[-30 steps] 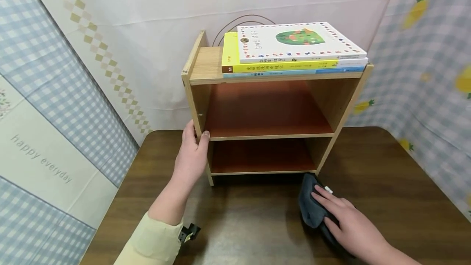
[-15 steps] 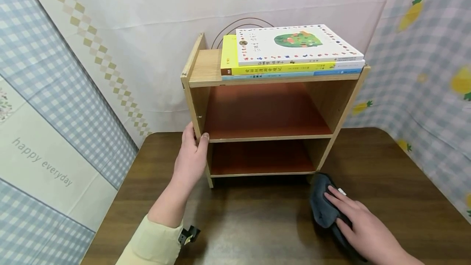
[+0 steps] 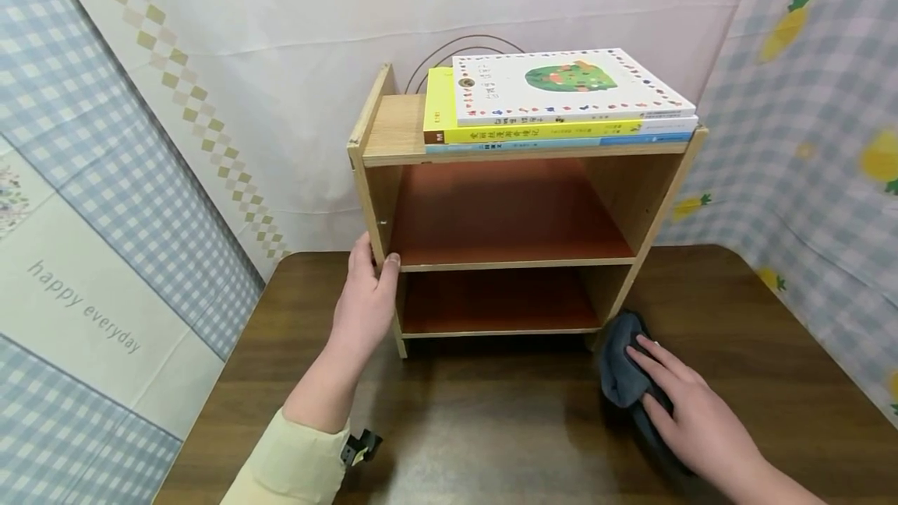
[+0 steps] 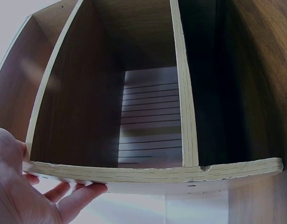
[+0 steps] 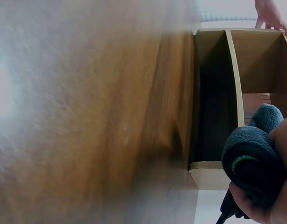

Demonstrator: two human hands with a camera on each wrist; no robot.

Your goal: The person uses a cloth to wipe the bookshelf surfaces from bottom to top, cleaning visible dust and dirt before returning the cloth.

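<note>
My left hand (image 3: 365,302) grips the left side panel of a small wooden shelf (image 3: 515,262), thumb at the front edge and fingers on the outer face. The left wrist view shows the fingers (image 4: 80,200) along that panel. A folded, dark blue-grey cloth (image 3: 620,365) with a soft pile is held in my right hand (image 3: 691,411), at the foot of the shelf's right side panel. In the right wrist view the fingers wrap the cloth (image 5: 253,142), whose darker side shows a green mark. Whether the cloth touches the panel, I cannot tell.
Several books (image 3: 561,92) lie stacked flat on the shelf's top board. The shelf stands on a brown wooden table (image 3: 477,427). A white cloth backdrop (image 3: 281,37) hangs behind, with checked fabric (image 3: 835,139) on the right.
My right hand has moved the cloth rightward from below the lower shelf's front edge to the right panel's foot, then slightly away from me. My left hand keeps its place on the shelf.
</note>
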